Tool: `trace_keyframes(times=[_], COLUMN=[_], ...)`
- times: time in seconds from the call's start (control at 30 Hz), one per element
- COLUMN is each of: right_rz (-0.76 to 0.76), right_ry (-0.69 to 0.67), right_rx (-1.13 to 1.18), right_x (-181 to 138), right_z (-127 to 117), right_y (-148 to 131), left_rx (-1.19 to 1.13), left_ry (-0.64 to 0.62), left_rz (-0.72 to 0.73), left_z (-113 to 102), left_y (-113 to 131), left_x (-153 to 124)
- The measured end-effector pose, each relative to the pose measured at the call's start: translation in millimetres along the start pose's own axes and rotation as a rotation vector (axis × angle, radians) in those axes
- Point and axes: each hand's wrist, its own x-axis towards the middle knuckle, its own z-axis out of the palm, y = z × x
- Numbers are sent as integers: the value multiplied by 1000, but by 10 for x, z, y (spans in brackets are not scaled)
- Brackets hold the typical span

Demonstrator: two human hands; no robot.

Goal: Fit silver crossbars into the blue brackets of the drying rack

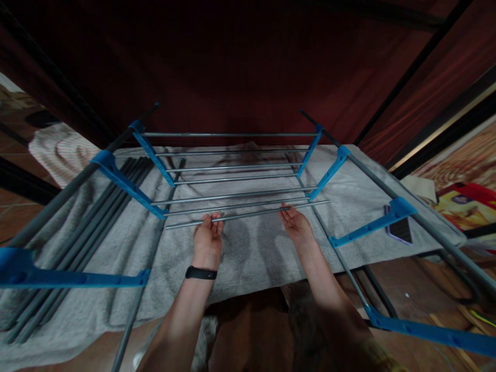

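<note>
A thin grey metal rod (248, 213) runs crosswise in front of me, held near both ends. My left hand (208, 235), with a black wristband (201, 273) below it, pinches the rod left of its middle. On the other side my right hand (296, 223) has its fingers closed round the same rod. Both rod ends stick out past the hands and look free of the frame. Just behind it stands a rack frame of grey tubes with blue plastic brackets (129, 186) on the left and blue brackets (329, 173) on the right. Several crossbars (232, 197) span between them.
A grey towel-like cloth (267, 258) covers the surface under the frame. Several loose grey tubes (85, 248) lie on it at the left. A phone (400, 230) lies behind a right bracket. Dark red fabric (232, 67) hangs at the back. A colourful package (468, 204) is far right.
</note>
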Motion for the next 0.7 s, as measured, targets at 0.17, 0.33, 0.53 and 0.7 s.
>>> trace_keyframes(times=[0.17, 0.33, 0.53, 0.7], right_rz=[-2, -29, -68, -99], right_ry=[5, 53, 126, 205], right_rx=[-8, -3, 24, 61], right_x=[14, 23, 33, 55], right_z=[-22, -36, -45, -57], right_y=[-12, -66, -144, -203], left_rx=[-1, -37, -45, -51], left_ry=[31, 100, 120, 128], left_rz=[-30, -17, -14, 7], left_z=[14, 15, -39, -70], left_y=[73, 210, 317, 359], left_x=[-8, 22, 139, 196])
